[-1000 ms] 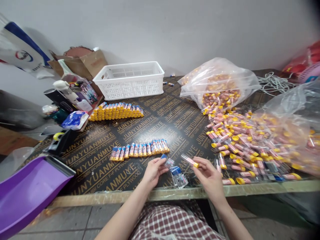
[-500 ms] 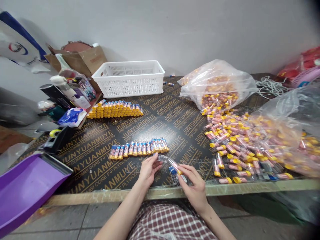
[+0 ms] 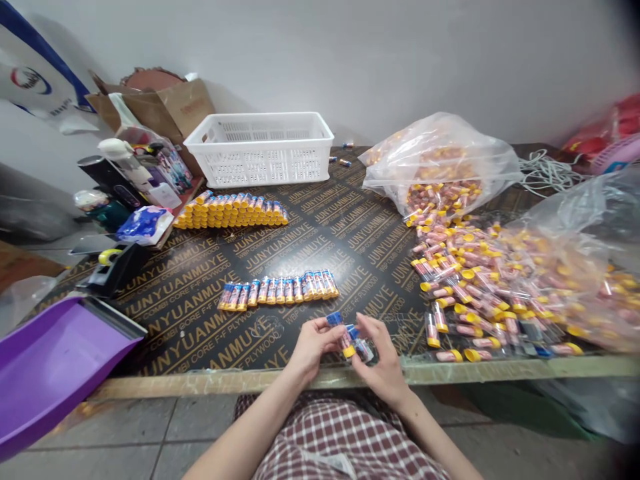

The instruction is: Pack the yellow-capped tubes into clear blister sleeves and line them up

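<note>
My left hand [image 3: 311, 348] pinches a small tube [image 3: 346, 342] with a yellow cap at its lower end and a blue piece at its upper end. Close beside it on the right, my right hand [image 3: 384, 368] is open, thumb and index finger apart, the thumb near the yellow cap. Blue-and-clear pieces [image 3: 364, 349] lie between my hands at the table edge, partly hidden by the fingers. Just beyond my hands, a row of blue-and-yellow labelled tubes [image 3: 277, 291] lies side by side.
Stacked labelled tubes [image 3: 233, 212] lie before a white plastic basket [image 3: 265, 163]. On the right, loose pink-and-yellow tubes [image 3: 480, 273] spill from a clear bag [image 3: 440, 150]. A tape dispenser [image 3: 115, 270] and a purple dustpan [image 3: 55, 373] are at left.
The yellow-capped tube has passed from my right hand to my left, and a blue piece now shows at its upper end. My right fingers have spread apart.
</note>
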Motion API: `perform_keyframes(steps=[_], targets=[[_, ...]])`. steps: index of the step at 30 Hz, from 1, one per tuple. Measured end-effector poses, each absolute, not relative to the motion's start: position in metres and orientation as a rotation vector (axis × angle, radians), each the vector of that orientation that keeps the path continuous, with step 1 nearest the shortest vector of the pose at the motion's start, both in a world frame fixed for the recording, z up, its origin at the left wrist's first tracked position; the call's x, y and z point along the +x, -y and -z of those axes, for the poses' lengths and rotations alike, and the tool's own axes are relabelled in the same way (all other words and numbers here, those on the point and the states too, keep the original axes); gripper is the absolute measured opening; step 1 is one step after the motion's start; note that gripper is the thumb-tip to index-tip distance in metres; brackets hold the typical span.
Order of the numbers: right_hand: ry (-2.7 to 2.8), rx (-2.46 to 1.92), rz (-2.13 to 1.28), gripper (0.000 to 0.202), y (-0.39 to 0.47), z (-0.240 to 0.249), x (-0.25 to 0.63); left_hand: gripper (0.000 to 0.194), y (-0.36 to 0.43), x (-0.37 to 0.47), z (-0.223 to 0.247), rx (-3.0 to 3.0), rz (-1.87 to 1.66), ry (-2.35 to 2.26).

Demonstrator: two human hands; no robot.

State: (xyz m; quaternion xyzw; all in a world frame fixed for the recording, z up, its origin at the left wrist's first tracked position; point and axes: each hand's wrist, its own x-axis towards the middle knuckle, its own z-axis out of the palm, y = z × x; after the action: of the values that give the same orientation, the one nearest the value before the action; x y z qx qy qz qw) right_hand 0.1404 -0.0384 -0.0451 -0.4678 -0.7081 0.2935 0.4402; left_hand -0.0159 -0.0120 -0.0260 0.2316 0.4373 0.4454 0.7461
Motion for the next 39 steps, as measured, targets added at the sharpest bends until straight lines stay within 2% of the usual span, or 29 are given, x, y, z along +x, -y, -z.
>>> perform_keyframes(steps=[3,6,12,30,34,37,39], targets=[[1.783,-1.099,-0.766,0.079,0.033,0.04,0.143,0.039,0.016,-0.015,0.021,0.567,-0.866,-0.944],[1.82,-1.022,-0.896,0.085,0.03,0.036,0.146,0.037,0.017,-0.014,0.019,0.592,-0.806,-0.911],[1.784,-0.931,-1.065,0.082,0.031,0.038,0.148,0.032,0.02,-0.01,0.018,0.574,-0.793,-0.902],[1.67,-0.881,-1.134,0.083,0.031,0.038,0.144,0.035,0.02,-0.008,0.021,0.575,-0.82,-0.925],[1.655,-0.932,-1.087,0.085,0.024,0.038,0.154,0.037,-0.01,-0.034,0.024,0.739,-0.977,-1.183],[1.598,-1.008,-1.005,0.08,0.02,0.042,0.164,0.044,-0.043,-0.063,0.027,1.031,-1.164,-1.563],[1.601,-1.074,-0.957,0.075,0.019,0.043,0.167,0.05,-0.062,-0.077,0.03,1.263,-1.152,-1.776]])
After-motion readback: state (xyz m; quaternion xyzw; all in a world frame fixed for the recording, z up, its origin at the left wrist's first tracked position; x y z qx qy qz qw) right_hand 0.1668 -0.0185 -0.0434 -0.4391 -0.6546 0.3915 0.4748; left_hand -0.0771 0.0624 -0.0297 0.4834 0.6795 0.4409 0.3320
